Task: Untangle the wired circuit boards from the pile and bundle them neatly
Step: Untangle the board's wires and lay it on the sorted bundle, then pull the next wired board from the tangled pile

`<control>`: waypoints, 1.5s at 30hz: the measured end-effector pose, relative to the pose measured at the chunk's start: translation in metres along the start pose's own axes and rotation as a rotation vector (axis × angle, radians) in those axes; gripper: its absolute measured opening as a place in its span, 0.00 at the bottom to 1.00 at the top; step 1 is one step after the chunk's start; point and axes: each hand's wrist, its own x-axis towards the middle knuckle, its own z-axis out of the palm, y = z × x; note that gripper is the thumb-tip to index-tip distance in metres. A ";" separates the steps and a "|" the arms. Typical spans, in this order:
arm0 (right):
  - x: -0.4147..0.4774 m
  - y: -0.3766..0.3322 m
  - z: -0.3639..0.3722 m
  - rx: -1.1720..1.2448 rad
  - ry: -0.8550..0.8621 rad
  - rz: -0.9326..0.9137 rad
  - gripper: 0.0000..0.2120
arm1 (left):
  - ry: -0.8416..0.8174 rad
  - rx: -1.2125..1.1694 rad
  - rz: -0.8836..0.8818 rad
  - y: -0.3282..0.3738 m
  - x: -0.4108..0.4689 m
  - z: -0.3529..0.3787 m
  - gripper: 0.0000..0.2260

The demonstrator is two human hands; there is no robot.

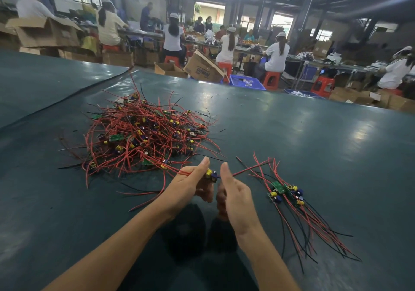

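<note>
Red-wired circuit board (211,174) held between left hand (190,185) and right hand (235,192), both grips pinching it, just above green tabletop (292,133). Tangled pile (143,133) sits behind-left; sorted bundle (289,194) lies right, apart.

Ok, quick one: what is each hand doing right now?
Left hand: closed, gripping a small circuit board.
Right hand: closed, gripping that board's red wires.
</note>
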 end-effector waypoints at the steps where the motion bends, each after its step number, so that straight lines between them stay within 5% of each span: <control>1: -0.001 0.001 0.003 0.005 -0.011 -0.012 0.35 | -0.002 0.029 -0.011 0.000 0.000 0.001 0.23; 8: 0.001 0.002 0.003 0.064 0.124 -0.041 0.25 | 0.023 0.045 -0.032 -0.003 0.004 -0.001 0.24; 13: 0.010 -0.003 -0.011 0.223 0.438 0.018 0.23 | 0.147 0.135 0.050 0.001 0.004 -0.009 0.24; 18: 0.018 -0.001 -0.032 0.224 0.656 0.077 0.23 | 0.439 1.052 0.498 -0.003 0.000 -0.021 0.14; 21: 0.020 -0.001 -0.039 0.251 0.706 0.130 0.21 | 0.497 1.239 0.598 0.002 0.001 -0.025 0.10; 23: 0.021 -0.004 -0.044 0.369 0.696 0.183 0.20 | 0.533 1.310 0.501 0.002 0.003 -0.033 0.04; 27: 0.019 -0.008 -0.049 0.565 0.639 0.242 0.18 | 0.511 1.412 0.126 -0.011 0.005 -0.050 0.14; 30: 0.019 -0.009 -0.048 0.581 0.602 0.256 0.18 | 0.446 1.343 0.079 -0.013 0.007 -0.053 0.14; 38: 0.019 -0.008 -0.043 0.555 0.527 0.216 0.14 | 0.424 1.119 0.499 -0.003 0.006 -0.043 0.07; 45: 0.016 -0.005 -0.029 0.251 0.274 0.135 0.17 | 0.085 1.034 0.863 0.000 -0.002 -0.013 0.14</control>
